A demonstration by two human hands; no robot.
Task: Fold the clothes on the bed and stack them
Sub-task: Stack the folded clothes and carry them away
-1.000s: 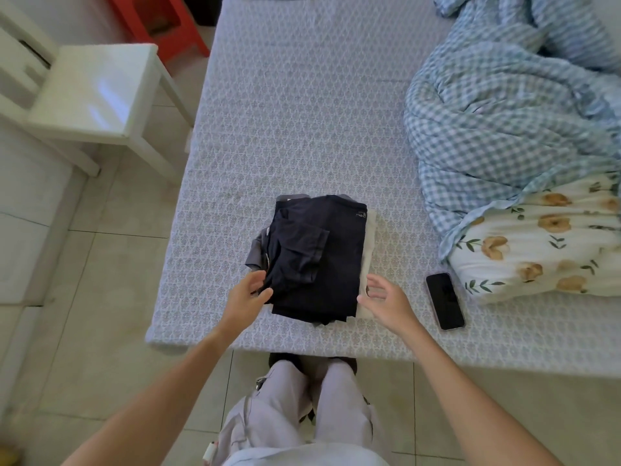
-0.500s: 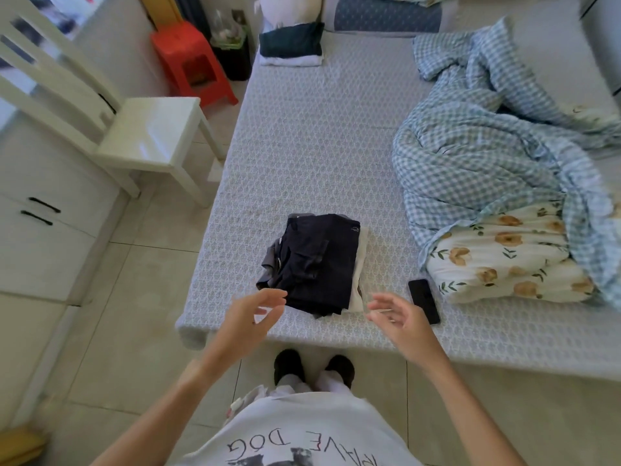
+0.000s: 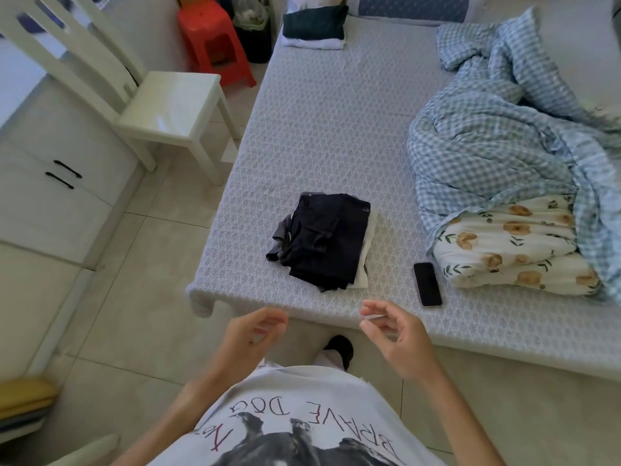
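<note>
A stack of folded clothes (image 3: 324, 240), dark navy on top with a cream piece and a grey piece showing at its sides, lies near the front edge of the bed (image 3: 322, 129). A second folded pile (image 3: 314, 26), dark green over white, rests at the bed's far end. My left hand (image 3: 250, 334) hovers off the bed's front edge with loosely curled fingers and holds nothing. My right hand (image 3: 395, 334) hangs beside it, also empty, fingers relaxed. Both hands are apart from the near stack.
A black phone (image 3: 427, 284) lies right of the stack. A crumpled blue checked quilt (image 3: 504, 129) with a floral underside (image 3: 514, 250) fills the bed's right side. A white chair (image 3: 161, 105), a red stool (image 3: 215, 45) and white drawers (image 3: 50, 183) stand left.
Both hands have let go of the near stack and drawn back off the bed. The view has pulled back and tilted up, showing the bed's far end.
</note>
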